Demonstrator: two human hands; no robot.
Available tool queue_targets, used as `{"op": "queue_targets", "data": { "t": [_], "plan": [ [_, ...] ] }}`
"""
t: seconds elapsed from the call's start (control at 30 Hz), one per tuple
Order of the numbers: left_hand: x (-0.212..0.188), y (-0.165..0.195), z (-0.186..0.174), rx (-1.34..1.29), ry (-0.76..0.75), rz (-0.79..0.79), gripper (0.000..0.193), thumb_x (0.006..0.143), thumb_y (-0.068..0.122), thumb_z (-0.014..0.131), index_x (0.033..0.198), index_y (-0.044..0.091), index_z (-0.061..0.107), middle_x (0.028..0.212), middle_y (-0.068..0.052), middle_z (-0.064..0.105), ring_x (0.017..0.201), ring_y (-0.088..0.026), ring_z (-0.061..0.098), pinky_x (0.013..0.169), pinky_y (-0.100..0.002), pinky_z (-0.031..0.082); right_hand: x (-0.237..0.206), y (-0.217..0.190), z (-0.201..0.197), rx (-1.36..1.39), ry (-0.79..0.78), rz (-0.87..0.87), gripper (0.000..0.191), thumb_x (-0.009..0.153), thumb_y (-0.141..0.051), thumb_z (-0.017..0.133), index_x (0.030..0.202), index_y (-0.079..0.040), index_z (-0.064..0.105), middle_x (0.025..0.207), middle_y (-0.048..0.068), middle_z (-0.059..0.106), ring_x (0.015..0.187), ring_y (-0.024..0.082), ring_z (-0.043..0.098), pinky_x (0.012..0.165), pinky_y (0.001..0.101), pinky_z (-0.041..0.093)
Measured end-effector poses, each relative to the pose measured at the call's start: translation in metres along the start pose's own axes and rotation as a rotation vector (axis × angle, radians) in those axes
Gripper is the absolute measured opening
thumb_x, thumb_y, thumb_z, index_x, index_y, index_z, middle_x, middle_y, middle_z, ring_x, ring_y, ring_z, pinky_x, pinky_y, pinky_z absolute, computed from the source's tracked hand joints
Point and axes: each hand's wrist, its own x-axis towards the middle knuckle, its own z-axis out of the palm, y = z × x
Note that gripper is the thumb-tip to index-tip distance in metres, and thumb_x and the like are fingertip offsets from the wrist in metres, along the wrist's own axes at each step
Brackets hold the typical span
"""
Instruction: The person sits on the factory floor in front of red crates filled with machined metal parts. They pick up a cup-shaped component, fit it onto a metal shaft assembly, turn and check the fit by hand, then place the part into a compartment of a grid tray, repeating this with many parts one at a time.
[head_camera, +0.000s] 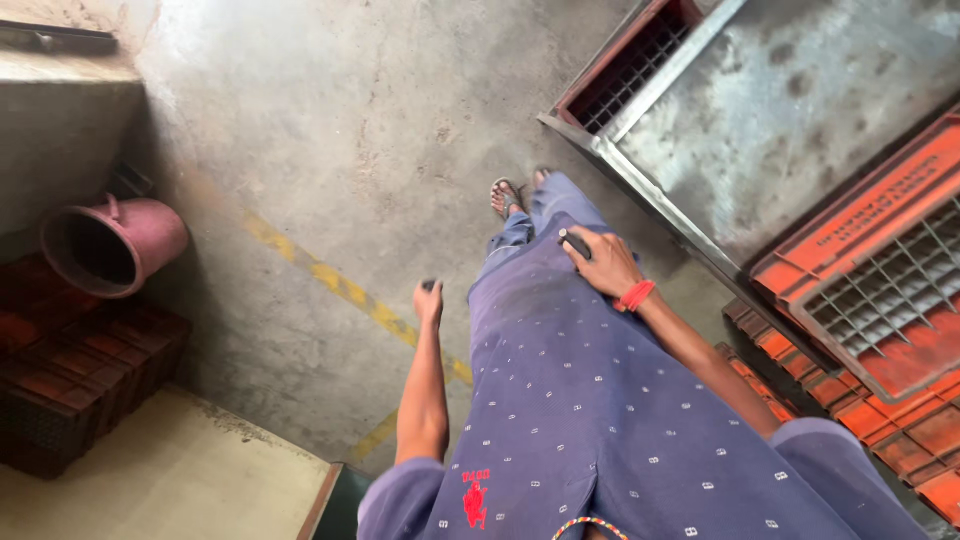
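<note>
At two o'clock, my right hand (603, 264) gripped a small dark object (575, 244) against my thigh; it looked light and rigid, best held around its sides. My left hand (429, 300) hung at center, whether clenched I couldn't tell.

Small dark object (574, 243), flat, oblong, held in right hand (603, 265) against blue-clad thigh, fingers wrapped over it; only its top end shows. Left hand (429, 301) hangs alongside, grip unclear.
</note>
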Motion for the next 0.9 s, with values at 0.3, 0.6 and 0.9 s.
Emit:
{"op": "queue_targets", "data": {
  "t": [0.3,0.6,0.9],
  "plan": [
    [0.137,0.179,-0.021,-0.269,-0.232,0.366,0.034,0.097,0.029,0.069,0.122,0.007,0.070,0.116,-0.011,0.073,0.103,-0.021,0.070,0.089,-0.036,0.056,0.208,-0.069,-0.002,0.363,0.168,0.119,0.033,0.102,-0.039,0.059,0.099,-0.013,0.078,0.062,0.006,0.069,0.059,0.018,0.072,0.055,0.0370,0.052],
    [0.202,0.090,-0.143,0.113,-0.233,-0.096,0.043,0.104,0.031,0.067,0.120,-0.009,0.072,0.104,-0.025,0.073,0.089,-0.041,0.064,0.085,-0.044,0.052,0.388,-0.069,-0.028,0.780,0.156,0.849,0.069,0.100,-0.066,0.054,0.074,-0.004,0.071,0.058,0.003,0.063,0.041,0.016,0.056,0.036,0.0326,0.039],
    [0.329,0.162,-0.158,0.578,-0.393,-0.159,0.073,0.088,0.042,0.080,0.137,-0.007,0.057,0.139,-0.029,0.060,0.131,-0.038,0.057,0.107,-0.041,0.045,0.480,-0.002,-0.018,1.139,0.548,0.748,0.062,0.100,-0.058,0.064,0.069,-0.005,0.074,0.064,0.003,0.071,0.055,0.009,0.065,0.051,0.0246,0.048]
  ]
}}
